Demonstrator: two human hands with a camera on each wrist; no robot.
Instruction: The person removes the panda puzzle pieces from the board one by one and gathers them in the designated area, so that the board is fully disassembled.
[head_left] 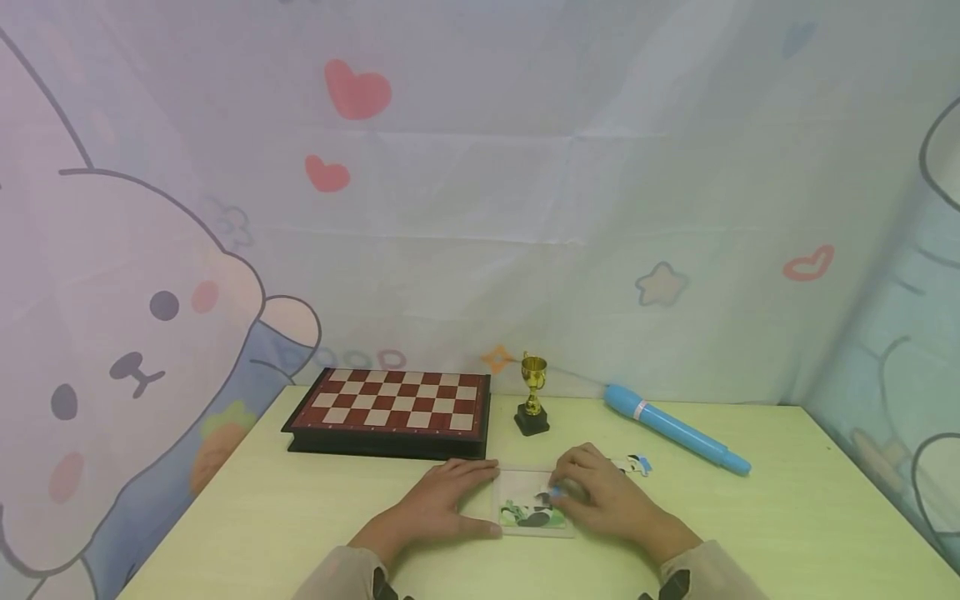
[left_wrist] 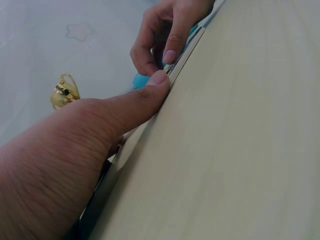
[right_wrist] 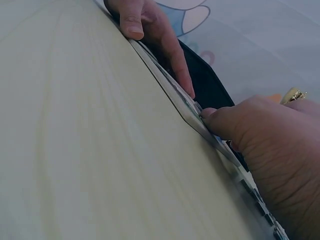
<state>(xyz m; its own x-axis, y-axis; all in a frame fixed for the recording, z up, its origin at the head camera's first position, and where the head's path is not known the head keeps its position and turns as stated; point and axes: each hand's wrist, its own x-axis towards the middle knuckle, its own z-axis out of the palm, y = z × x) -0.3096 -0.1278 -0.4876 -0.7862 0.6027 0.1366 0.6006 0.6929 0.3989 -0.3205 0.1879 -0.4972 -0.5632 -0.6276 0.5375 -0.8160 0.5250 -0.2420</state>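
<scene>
Nearest the camera, two beige sleeves [head_left: 345,575] came in from the bottom, a dark strap [head_left: 675,586] at each cuff. Pale yellow tabletop [head_left: 750,533] lay under both hands.

Left hand [head_left: 450,500]: spread wide, fingers fairly straight, thumb tip at the near left corner of a thin, pale puzzle tray [head_left: 534,534], fingertips at its far left corner. It touched the tray's edge, not wrapped round it. Right hand [head_left: 603,496]: fingers curled, thumb and fingertips nearly together over the tray's right side, pinching a small puzzle piece [head_left: 553,492] with blue on it; mostly hidden by the fingers.

Tray lay flat, directly between the two hands. Green, black and white panda artwork [head_left: 525,515] filled its near part, between the left thumb and the right fingertips; the far part showed plain and pale. A loose cutout [head_left: 637,465], white, black and blue, lay just beyond the right hand's knuckles, partly covered.

Farther off: red-and-white chessboard box [head_left: 397,408] beyond the left fingertips; blue pen-shaped tube [head_left: 675,429] slanting beyond the right hand; gold trophy cup [head_left: 533,392] on a black base, past the gap between hands. Farthest, a printed cloth backdrop [head_left: 480,292] with hearts and a cartoon animal.
</scene>
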